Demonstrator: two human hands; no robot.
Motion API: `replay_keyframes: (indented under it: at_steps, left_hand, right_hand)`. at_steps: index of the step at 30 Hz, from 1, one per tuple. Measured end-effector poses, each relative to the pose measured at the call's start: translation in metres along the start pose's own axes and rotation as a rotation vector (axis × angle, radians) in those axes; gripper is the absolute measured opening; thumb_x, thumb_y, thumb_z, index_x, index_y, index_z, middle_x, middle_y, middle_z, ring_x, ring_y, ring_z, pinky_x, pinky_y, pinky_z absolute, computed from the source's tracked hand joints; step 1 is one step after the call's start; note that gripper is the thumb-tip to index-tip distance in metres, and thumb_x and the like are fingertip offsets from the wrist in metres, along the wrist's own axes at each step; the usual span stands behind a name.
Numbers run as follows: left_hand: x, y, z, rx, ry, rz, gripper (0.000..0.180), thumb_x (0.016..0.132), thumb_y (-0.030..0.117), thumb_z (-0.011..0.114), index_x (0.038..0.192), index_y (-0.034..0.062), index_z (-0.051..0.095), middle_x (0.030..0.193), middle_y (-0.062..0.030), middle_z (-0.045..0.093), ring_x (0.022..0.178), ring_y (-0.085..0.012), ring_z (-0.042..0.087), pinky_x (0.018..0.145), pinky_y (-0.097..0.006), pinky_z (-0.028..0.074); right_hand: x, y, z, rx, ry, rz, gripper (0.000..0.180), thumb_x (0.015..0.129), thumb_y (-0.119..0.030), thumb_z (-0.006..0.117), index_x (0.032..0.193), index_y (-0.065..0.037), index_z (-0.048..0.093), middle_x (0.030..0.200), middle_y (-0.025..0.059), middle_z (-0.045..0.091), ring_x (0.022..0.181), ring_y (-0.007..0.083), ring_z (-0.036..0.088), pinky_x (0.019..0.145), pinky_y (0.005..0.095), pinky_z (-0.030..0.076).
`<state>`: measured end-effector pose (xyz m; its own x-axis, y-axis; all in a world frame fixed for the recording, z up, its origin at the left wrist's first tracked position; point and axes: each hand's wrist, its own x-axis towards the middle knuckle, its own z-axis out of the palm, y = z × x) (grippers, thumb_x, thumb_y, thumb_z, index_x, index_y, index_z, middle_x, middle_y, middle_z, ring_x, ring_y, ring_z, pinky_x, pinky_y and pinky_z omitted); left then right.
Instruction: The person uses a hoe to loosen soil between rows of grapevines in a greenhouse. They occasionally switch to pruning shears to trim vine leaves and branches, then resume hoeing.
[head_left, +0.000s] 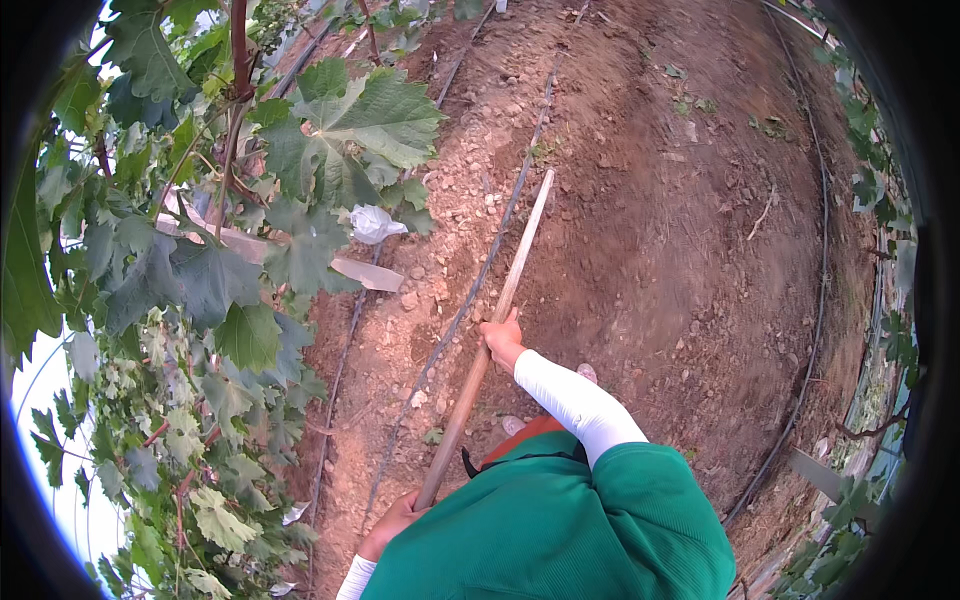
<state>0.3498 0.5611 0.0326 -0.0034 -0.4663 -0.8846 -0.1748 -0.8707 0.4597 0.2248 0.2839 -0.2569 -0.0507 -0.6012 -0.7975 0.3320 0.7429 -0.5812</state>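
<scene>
A long wooden pole point(462, 408) slants across the middle, from its bare far tip down toward my left side. My right hand point(504, 340), below a white sleeve, is closed round the pole near its middle. Lower down, beside my green shirt point(500, 540), my left hand point(391, 525) also grips it. Past the left hand the pole is hidden, so whether a tool head is fixed there does not show. The far tip stands over brown soil point(660, 250).
Grapevines with broad leaves point(370, 120) crowd the left side, with a white bag point(375, 224) among them. Thin black hoses point(478, 285) run along the stony soil; another hose point(822, 270) curves at right. A flat pale board point(368, 274) juts from the vines. My shoes point(513, 425) show below.
</scene>
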Motion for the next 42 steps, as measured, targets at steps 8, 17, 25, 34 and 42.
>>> replay_keyframes:
  at_steps: [8, 17, 25, 34, 42]
  left_hand:
    - [0.048, 0.052, 0.025, -0.027, -0.068, -0.131, 0.025, 0.09, 0.013, 0.062, 0.11, 0.0006, 0.055, 0.085, 0.0014, 0.062, 0.073, -0.0052, 0.057, 0.064, -0.022, 0.048]
    - [0.054, 0.042, 0.024, -0.001, -0.085, -0.067, 0.032, 0.088, 0.013, 0.065, 0.116, 0.0017, 0.054, 0.087, 0.0011, 0.062, 0.07, -0.0055, 0.058, 0.061, -0.023, 0.049]
    - [0.051, 0.066, 0.045, 0.058, -0.125, 0.084, 0.037, 0.088, 0.015, 0.067, 0.118, -0.0002, 0.054, 0.095, -0.0002, 0.062, 0.082, -0.0069, 0.059, 0.071, -0.025, 0.05]
    - [0.102, 0.162, 0.086, 0.236, -0.197, 0.003, 0.012, 0.089, 0.011, 0.06, 0.093, 0.0055, 0.05, 0.064, 0.0023, 0.05, 0.05, -0.0079, 0.047, 0.044, -0.025, 0.039]
    - [0.179, 0.249, 0.12, 0.04, -0.331, -0.087, 0.018, 0.087, 0.012, 0.061, 0.082, 0.0113, 0.043, 0.059, 0.0029, 0.044, 0.045, -0.0079, 0.043, 0.038, -0.024, 0.034]
  right_hand:
    - [0.053, 0.018, -0.034, 0.221, -0.093, 0.019, 0.094, 0.074, -0.006, 0.062, 0.148, -0.005, 0.004, 0.096, 0.0181, 0.06, 0.06, 0.0227, 0.061, 0.049, 0.0353, 0.051]
    - [0.057, 0.018, -0.039, 0.126, -0.008, 0.054, 0.098, 0.075, 0.003, 0.056, 0.149, -0.011, -0.007, 0.077, 0.0139, 0.057, 0.047, 0.0195, 0.054, 0.042, 0.035, 0.048]
    - [0.035, -0.013, -0.066, 0.268, 0.058, 0.097, 0.095, 0.076, 0.004, 0.053, 0.149, -0.016, -0.005, 0.074, 0.0126, 0.054, 0.046, 0.0189, 0.05, 0.042, 0.0348, 0.048]
    - [0.058, -0.101, -0.104, 0.212, 0.114, -0.013, 0.082, 0.076, -0.004, 0.057, 0.148, -0.014, 0.019, 0.092, 0.0164, 0.062, 0.061, 0.0219, 0.061, 0.052, 0.0358, 0.052]
    - [0.046, -0.142, -0.113, -0.065, 0.21, -0.163, 0.083, 0.074, -0.02, 0.066, 0.145, -0.014, 0.026, 0.11, 0.018, 0.064, 0.098, 0.032, 0.065, 0.082, 0.0402, 0.054]
